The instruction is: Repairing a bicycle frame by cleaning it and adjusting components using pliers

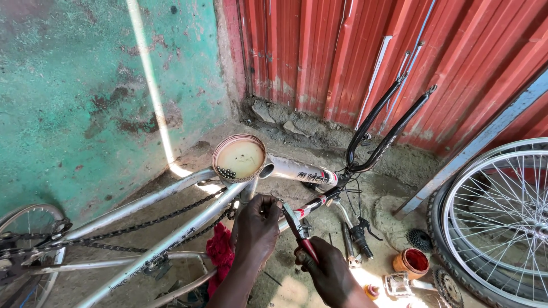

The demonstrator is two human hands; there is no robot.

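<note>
The upturned silver steel bicycle frame (171,239) was seen lying across the view, its tubes running from lower left up to the open round shell (267,170) near the middle. Just below that shell the left hand (257,228) was closed, fingers drawn together on a small part at the tube (too small to be told), with the thumb pressed against it. The red-handled steel pliers (297,228) were gripped in the right hand (331,274), which was shut round the handles lower right; their long axis was slanted up and to the left, so that the nose was brought right beside the left hand's fingertips. The left hand was the nearer to the frame. A shallow round tin lid holding dark steel ball bearings (240,158) was set on the frame just above both hands. A red rag (220,254) was tucked under the left wrist.
</note>
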